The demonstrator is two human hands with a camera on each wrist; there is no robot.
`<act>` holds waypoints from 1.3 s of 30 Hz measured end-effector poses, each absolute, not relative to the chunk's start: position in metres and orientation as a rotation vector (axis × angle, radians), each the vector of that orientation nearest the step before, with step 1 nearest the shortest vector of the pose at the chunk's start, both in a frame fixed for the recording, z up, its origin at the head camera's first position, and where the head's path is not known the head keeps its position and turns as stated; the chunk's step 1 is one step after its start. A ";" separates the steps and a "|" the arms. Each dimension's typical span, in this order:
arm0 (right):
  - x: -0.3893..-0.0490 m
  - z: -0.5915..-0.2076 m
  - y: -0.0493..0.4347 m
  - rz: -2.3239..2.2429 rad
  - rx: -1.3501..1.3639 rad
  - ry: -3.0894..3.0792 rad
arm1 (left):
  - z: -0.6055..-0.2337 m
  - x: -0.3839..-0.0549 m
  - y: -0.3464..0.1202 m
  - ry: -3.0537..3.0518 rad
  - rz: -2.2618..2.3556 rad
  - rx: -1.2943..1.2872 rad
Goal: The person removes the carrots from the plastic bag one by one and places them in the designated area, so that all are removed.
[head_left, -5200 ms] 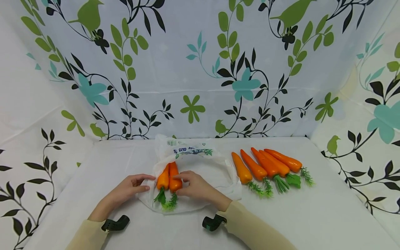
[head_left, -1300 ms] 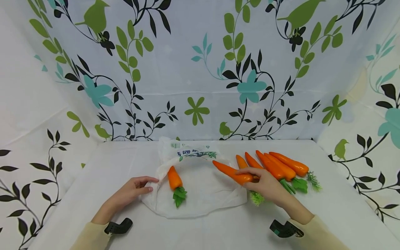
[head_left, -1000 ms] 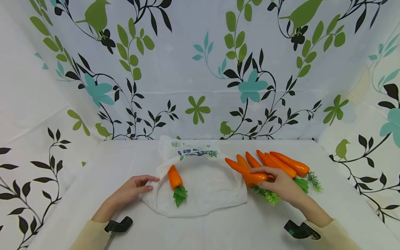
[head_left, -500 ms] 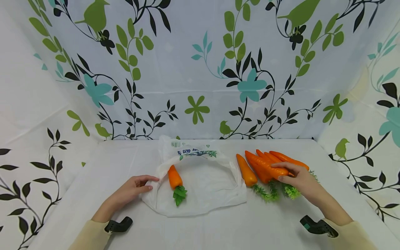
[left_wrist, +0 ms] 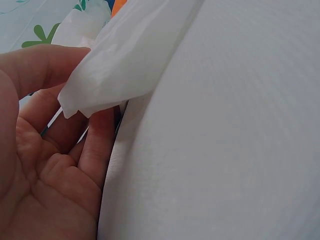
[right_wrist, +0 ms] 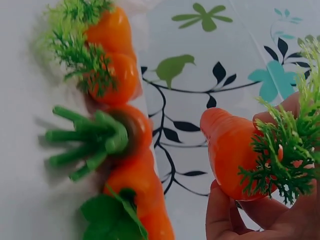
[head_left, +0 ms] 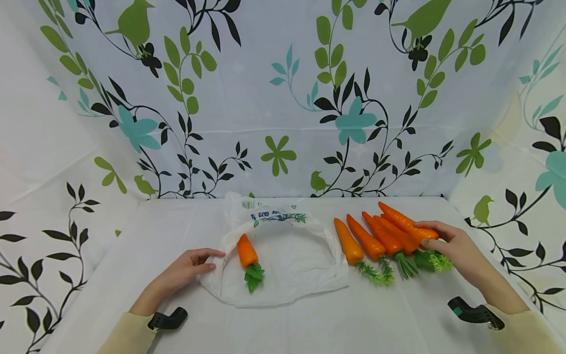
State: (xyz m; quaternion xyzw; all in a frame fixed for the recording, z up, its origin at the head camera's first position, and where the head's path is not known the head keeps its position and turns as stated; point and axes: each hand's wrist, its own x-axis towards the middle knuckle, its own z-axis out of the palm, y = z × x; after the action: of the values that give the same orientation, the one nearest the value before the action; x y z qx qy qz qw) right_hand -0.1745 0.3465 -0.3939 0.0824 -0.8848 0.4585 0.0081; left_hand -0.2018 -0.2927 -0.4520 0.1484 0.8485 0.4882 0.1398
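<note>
A white plastic bag (head_left: 287,275) lies on the table with its mouth towards me. My left hand (head_left: 187,268) pinches the bag's left edge between thumb and forefinger, as the left wrist view shows with the thin white film (left_wrist: 115,65). One orange carrot (head_left: 247,250) with broad green leaves lies inside the bag's opening. Over the right end of the carrot row, my right hand (head_left: 457,248) grips another carrot (head_left: 400,219) near its thick end. Feathery light-green leaves (right_wrist: 285,155) hang from this carrot in the right wrist view.
Several carrots with different leafy tops lie side by side right of the bag, among them an orange carrot (head_left: 349,243) nearest it and one with a green stalk bunch (head_left: 404,265). A patterned cloth (head_left: 283,98) hangs behind the white table (head_left: 327,324).
My right hand has taken one of two carrots off the bag and carried it right, past the row to its far end. The left hand stays at the bag's edge.
</note>
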 end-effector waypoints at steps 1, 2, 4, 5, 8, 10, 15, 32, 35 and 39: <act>-0.175 -0.394 0.350 1.416 0.243 -2.773 | -0.452 -0.202 -0.293 2.451 1.410 0.427; -0.176 -0.395 0.354 1.397 0.229 -2.782 | -0.452 -0.202 -0.293 2.449 1.412 0.426; -0.178 -0.396 0.360 1.352 0.192 -2.802 | -0.452 -0.202 -0.293 2.444 1.418 0.423; -0.179 -0.396 0.364 1.339 0.179 -2.810 | -0.451 -0.201 -0.292 2.444 1.419 0.422; -0.182 -0.398 0.373 1.312 0.144 -2.825 | -0.451 -0.201 -0.292 2.445 1.422 0.423; -0.184 -0.398 0.379 1.309 0.123 -2.831 | -0.450 -0.201 -0.292 2.449 1.420 0.427; -0.189 -0.403 0.395 1.345 0.068 -2.818 | -0.450 -0.201 -0.292 2.461 1.412 0.432; -0.209 -0.421 0.422 1.277 0.049 -2.863 | -0.450 -0.201 -0.293 2.453 1.414 0.436; -0.211 -0.422 0.422 1.270 0.032 -2.883 | -0.450 -0.201 -0.292 2.449 1.411 0.438; -0.214 -0.424 0.423 1.274 0.024 -2.897 | -0.450 -0.201 -0.292 2.446 1.414 0.435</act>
State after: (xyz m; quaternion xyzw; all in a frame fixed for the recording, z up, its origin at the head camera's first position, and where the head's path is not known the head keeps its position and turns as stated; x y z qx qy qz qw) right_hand -0.2137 0.4227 -0.4244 0.0076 -0.9153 0.4025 -0.0118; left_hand -0.2009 -0.2925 -0.4497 0.1505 0.8472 0.4896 0.1410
